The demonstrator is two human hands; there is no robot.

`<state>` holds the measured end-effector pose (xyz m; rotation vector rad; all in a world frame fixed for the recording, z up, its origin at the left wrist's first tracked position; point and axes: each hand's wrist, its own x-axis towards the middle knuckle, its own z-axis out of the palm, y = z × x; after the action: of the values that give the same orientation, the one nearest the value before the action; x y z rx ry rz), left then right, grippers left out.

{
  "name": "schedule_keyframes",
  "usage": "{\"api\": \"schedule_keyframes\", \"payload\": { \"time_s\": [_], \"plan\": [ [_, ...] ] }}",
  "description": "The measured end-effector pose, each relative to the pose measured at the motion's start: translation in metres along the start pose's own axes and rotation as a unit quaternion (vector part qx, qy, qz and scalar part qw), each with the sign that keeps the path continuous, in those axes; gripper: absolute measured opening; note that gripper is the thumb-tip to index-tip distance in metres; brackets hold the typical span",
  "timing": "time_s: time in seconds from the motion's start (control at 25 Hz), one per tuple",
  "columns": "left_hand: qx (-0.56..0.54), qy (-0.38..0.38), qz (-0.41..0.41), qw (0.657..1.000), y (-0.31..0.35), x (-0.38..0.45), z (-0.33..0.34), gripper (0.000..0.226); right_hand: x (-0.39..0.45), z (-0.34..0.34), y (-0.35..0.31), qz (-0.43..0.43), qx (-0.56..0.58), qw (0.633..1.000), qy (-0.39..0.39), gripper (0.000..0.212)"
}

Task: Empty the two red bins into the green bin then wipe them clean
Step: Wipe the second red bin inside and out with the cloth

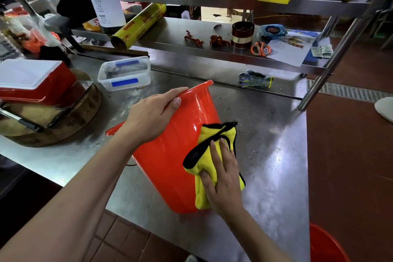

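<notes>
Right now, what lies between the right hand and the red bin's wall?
In the head view, the yellow cloth: right hand presses it against the red bin.

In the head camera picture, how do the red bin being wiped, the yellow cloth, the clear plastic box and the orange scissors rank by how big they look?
1. Red bin, by far the largest.
2. Yellow cloth and clear plastic box: they look about alike, and the cloth is nearer, so no ranking.
3. Orange scissors, smallest, though farthest away.
</notes>
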<state>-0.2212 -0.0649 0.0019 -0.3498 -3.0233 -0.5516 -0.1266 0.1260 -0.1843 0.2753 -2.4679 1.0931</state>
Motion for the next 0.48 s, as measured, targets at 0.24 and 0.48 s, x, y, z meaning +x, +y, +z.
{"api": "schedule_keyframes", "payload": {
  "time_s": [0.24, 0.48],
  "plan": [
    [-0.002, 0.018, 0.041, 0.999, 0.009, -0.007, 0.004, 0.041, 0.081, 0.0, -0.041, -0.021, 0.001, 0.999, 0.036, 0.065],
    [-0.051, 0.019, 0.029, 0.998, -0.011, -0.014, -0.003, 0.039, 0.075, 0.005, -0.047, -0.056, -0.016, 0.998, 0.028, 0.066]
  ]
}}
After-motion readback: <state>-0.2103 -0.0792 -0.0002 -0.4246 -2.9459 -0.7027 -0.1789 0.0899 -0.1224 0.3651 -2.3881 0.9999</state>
